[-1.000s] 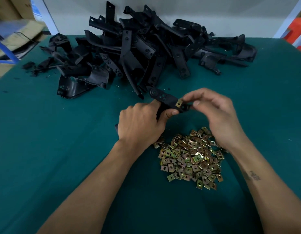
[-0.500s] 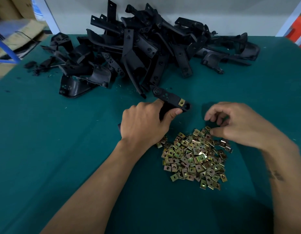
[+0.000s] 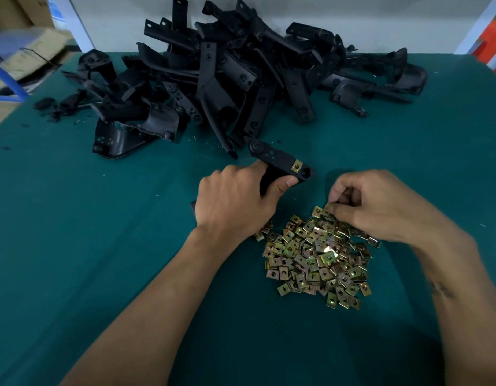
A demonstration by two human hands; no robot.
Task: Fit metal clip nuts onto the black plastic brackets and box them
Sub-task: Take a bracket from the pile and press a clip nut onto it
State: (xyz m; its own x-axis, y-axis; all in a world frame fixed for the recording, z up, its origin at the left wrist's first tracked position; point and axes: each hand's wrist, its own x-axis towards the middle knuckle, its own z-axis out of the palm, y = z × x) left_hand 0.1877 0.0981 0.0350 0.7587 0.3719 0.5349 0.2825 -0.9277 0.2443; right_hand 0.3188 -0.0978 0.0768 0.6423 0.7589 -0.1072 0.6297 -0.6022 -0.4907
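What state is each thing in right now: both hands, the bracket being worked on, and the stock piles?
left hand: grips the held bracket
held bracket: lifted at its far end, one clip nut fitted near the tip
right hand: pinches a loose nut at the top of the clip nut pile
clip nut pile: loose heap on the green mat
bracket pile: jumbled heap, no nuts visible

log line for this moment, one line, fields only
left hand: holds bracket | clip nut: fitted | right hand: pinching nut from pile
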